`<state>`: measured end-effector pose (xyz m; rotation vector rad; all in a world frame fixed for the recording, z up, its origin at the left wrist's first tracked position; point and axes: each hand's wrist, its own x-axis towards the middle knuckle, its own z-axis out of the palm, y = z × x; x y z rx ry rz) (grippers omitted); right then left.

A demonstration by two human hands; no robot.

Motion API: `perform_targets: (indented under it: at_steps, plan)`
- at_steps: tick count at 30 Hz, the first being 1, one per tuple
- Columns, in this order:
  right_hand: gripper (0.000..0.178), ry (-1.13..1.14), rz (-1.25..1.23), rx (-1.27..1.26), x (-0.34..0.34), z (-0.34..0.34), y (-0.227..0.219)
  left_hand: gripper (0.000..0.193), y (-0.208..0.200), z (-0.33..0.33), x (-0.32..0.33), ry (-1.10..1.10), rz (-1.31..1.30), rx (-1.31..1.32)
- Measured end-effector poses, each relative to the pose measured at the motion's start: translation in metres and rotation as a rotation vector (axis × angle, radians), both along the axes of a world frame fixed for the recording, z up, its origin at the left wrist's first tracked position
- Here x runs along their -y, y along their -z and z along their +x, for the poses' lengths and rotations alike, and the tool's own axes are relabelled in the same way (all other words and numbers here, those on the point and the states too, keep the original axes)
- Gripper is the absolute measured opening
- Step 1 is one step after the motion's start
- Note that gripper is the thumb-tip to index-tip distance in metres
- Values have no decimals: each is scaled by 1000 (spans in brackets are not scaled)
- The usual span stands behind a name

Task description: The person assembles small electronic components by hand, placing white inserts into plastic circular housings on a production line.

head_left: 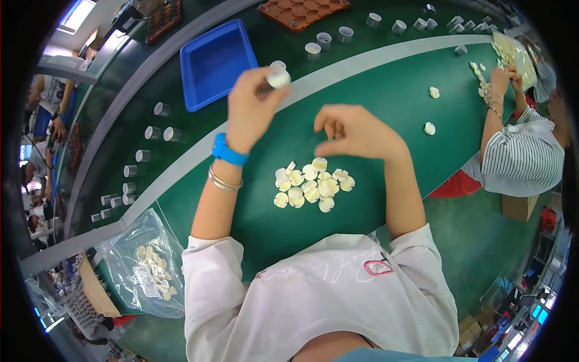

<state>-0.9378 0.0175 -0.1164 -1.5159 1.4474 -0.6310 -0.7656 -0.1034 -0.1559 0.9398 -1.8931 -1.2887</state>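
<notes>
My left hand (250, 105), with a blue band on its wrist, is closed around a small silver cylindrical cup (278, 78) with a whitish round face, slightly blurred. Just behind it, another silver cup (277, 64) is partly covered. My right hand (359, 133) hovers over the green bench with bent fingers, the thumb apart from them, and nothing visible between. Below it lies a loose pile of cream-coloured notched discs (310, 187), several of them overlapping.
A blue tray (188, 78) sits beyond a pale rail. Silver cups (172, 134) line the belt, and an orange tray (295, 23) lies farther off. At lower left is a clear bag (172, 259) of discs. A co-worker in a striped shirt (522, 154) handles discs at right.
</notes>
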Motion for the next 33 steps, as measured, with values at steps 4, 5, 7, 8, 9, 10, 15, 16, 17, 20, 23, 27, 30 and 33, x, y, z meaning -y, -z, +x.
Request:
perform_targets:
  at_steps: [4,5,7,8,9,10,15,16,17,20,23,27,30,33]
  plan:
    - [38,-272,45,-151,-7,14,9,33,10,-13,59,-158,-118,30]
    - [38,-272,40,-153,-8,15,17,33,11,-19,73,-156,-186,67]
    - [30,-333,12,-208,-10,11,28,34,23,-33,99,-148,-257,94]
    - [30,-331,9,-213,-6,10,25,34,39,-39,112,-123,-268,141]
    - [25,-293,85,-182,-3,11,17,34,45,-44,116,-96,-277,189]
    - [20,-256,159,-150,0,11,11,34,52,-47,120,-67,-268,249]
    - [14,69,200,57,2,-3,13,37,65,-55,130,22,-348,555]
    - [14,157,38,75,1,-6,17,38,64,-55,133,49,-359,618]
    - [14,160,36,74,1,-9,18,40,58,-57,132,80,-368,681]
    - [18,205,-424,-227,1,-11,12,41,47,-75,102,-234,-672,517]
    - [18,437,-32,-156,3,-3,-7,39,16,-94,77,22,-578,626]
    - [15,585,-208,127,3,-2,1,37,6,-115,62,122,-540,843]
    - [15,606,-263,228,6,0,3,41,22,-114,71,110,-556,841]
    - [18,647,-242,318,8,-4,6,35,12,-100,75,9,-508,504]
